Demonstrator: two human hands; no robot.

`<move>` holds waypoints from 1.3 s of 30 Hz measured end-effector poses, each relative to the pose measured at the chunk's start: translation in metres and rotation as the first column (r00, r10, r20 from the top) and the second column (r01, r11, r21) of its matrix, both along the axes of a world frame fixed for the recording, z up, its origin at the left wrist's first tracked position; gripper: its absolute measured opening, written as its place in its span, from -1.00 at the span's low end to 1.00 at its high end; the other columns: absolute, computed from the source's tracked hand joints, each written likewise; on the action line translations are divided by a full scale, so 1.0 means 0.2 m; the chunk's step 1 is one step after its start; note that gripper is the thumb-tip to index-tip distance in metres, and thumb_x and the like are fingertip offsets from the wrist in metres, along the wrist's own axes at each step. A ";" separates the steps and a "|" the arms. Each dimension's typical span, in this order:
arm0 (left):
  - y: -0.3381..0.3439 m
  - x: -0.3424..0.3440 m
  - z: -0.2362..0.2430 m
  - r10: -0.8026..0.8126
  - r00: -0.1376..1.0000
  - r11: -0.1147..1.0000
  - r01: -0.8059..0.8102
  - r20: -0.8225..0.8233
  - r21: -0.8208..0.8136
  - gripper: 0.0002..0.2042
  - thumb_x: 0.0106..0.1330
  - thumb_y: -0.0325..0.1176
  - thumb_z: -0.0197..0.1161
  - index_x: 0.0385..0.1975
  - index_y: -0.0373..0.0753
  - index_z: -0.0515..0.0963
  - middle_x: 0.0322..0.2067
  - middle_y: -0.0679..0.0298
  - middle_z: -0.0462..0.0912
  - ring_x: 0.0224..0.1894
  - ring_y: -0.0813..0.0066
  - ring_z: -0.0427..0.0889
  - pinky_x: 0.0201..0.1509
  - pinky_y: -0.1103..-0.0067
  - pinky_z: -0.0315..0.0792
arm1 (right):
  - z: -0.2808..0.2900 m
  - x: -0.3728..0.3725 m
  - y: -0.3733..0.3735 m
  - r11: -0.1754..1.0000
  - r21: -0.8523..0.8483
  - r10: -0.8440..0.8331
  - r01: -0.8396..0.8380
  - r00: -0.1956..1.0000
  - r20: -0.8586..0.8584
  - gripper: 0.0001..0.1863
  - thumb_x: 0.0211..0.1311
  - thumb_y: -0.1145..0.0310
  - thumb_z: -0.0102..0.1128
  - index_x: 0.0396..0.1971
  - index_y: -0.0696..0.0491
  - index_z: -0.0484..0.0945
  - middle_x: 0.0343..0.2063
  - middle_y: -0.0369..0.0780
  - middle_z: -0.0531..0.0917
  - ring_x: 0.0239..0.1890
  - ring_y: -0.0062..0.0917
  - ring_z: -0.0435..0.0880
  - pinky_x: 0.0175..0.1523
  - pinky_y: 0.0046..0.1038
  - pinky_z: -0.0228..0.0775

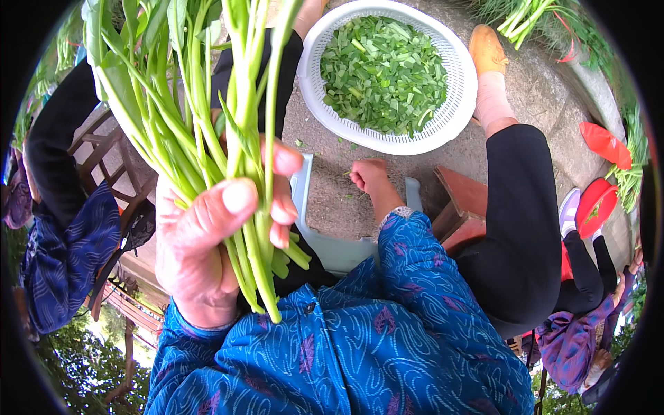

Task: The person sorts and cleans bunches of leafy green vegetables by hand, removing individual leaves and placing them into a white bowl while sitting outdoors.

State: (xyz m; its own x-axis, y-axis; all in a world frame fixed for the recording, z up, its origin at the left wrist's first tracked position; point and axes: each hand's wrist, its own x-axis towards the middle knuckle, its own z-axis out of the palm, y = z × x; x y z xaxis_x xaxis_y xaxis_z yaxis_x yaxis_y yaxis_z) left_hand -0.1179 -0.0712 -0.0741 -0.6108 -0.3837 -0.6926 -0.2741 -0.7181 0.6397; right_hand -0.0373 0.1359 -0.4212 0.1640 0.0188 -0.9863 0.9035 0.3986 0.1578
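Note:
Raised close to the camera, my left hand [207, 235] grips a bunch of long green leafy stems [187, 124], their cut ends hanging below the thumb. My right hand [366, 176] is lower, over the concrete ground, with fingers curled closed; whether a small piece is in them I cannot make out. Just beyond it sits a white plastic slotted basket [315, 76] holding chopped greens [380, 72]. A pale grey plastic object [311, 235], partly hidden by my arms, lies beneath my hands.
A reddish wooden piece [460, 194] stands beside my right leg. More greens [519, 21] lie at the upper right. Red plastic items [596, 207] are on the right. Seated people [581, 311], [62, 263] are at both sides, with wooden chair frames [104, 152] at left.

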 end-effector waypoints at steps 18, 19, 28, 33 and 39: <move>-0.07 0.08 -0.02 0.048 0.974 0.996 -0.030 -0.222 0.082 -0.62 0.27 -0.56 0.11 0.08 -0.53 0.29 -0.15 -0.19 0.57 -0.38 0.29 0.61 -0.44 0.53 0.57 | 0.37 -0.38 -0.19 0.323 -0.664 -0.704 0.674 0.641 0.308 -0.72 0.26 0.41 0.10 -0.09 0.24 0.52 -0.15 0.01 0.64 -0.24 -0.42 0.64 -0.28 -0.57 0.50; -0.07 0.08 -0.01 0.071 0.976 0.994 -0.051 -0.205 0.098 -0.60 0.27 -0.56 0.10 0.10 -0.53 0.27 -0.14 -0.20 0.56 -0.37 0.28 0.60 -0.45 0.53 0.57 | 0.34 -0.34 -0.21 0.526 -0.694 -0.550 0.492 0.819 0.163 -0.73 0.25 0.42 0.10 -0.11 0.22 0.53 -0.16 -0.02 0.65 -0.24 -0.42 0.64 -0.25 -0.53 0.50; -0.11 0.09 0.00 0.145 0.986 0.989 -0.146 -0.087 0.005 -0.59 0.18 -0.44 0.23 -0.07 -0.60 0.34 -0.23 -0.17 0.53 -0.52 0.31 0.57 -0.61 0.58 0.54 | 0.21 0.10 -0.44 0.228 0.178 0.520 -0.957 -0.035 -0.854 -0.56 0.06 0.50 0.13 0.01 -0.09 0.55 0.06 -0.20 0.45 0.15 -0.26 0.40 0.11 -0.21 0.36; -0.15 0.10 0.02 0.110 0.993 0.985 -0.102 -0.049 0.139 -0.45 0.22 -0.55 0.17 0.19 -0.40 0.11 -0.20 0.02 0.43 -0.42 0.37 0.53 -0.57 0.53 0.55 | 0.08 0.16 -0.56 0.077 0.220 0.516 -0.972 -0.150 -0.843 -0.67 0.26 0.39 -0.06 0.01 -0.03 0.50 0.03 -0.22 0.40 0.15 -0.32 0.33 0.18 -0.19 0.22; -0.15 0.09 0.03 0.089 0.996 0.987 -0.088 -0.002 0.132 -0.47 0.17 -0.55 0.22 0.11 -0.37 0.14 -0.26 0.01 0.47 -0.51 0.35 0.54 -0.65 0.53 0.52 | -0.01 0.21 -0.61 0.055 0.264 0.470 -0.963 -0.208 -0.858 -0.75 0.30 0.38 -0.16 -0.16 0.05 0.51 -0.09 -0.22 0.45 0.09 -0.37 0.37 0.11 -0.21 0.25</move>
State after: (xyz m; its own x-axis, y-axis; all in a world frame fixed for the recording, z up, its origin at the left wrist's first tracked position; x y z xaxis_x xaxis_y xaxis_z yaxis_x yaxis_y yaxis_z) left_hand -0.1009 -0.1011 -0.0684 -0.5845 -0.3425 -0.7356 -0.2009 -0.8172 0.5402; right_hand 0.0039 0.0148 -0.4241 -0.2213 -0.7907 -0.5708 -0.5445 0.5858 -0.6003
